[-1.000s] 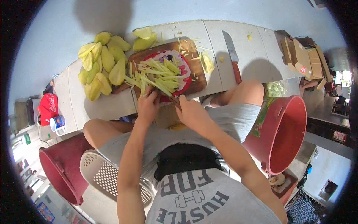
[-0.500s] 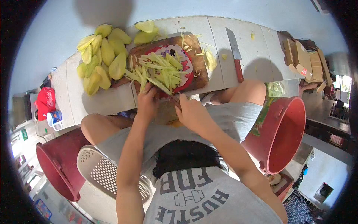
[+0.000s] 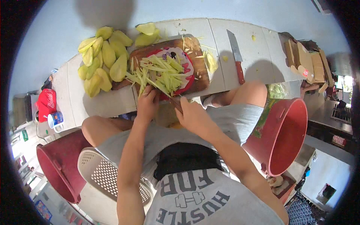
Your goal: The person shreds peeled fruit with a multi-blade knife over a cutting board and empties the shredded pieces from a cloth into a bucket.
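My left hand [image 3: 148, 103] is closed at the front edge of a wooden cutting board [image 3: 200, 75], its fingertips against pale green strips. What lies inside its fingers is hidden. My right hand [image 3: 192, 114] grips the brown handle of a knife [image 3: 175, 102], and the blade is hard to tell from the strips. A loose heap of thin strips [image 3: 165, 75], apparently green mango, covers much of a red-rimmed patterned plate [image 3: 190, 71] on the board. Left of the board, several peeled, green-yellow mango pieces [image 3: 108, 54] are piled on the tiled counter.
A second knife [image 3: 236, 56] with a red-brown handle lies on the counter to the right. Cardboard boxes [image 3: 303, 62] stand at the far right, a mug [image 3: 55, 119] at the left edge. Red buckets [image 3: 287, 138] and a white perforated basket [image 3: 101, 168] are beside my legs.
The heap of strips looks slightly flatter, with more of the plate's pattern showing. My right hand and its knife have shifted only a little; my left hand stays at the board's front edge.
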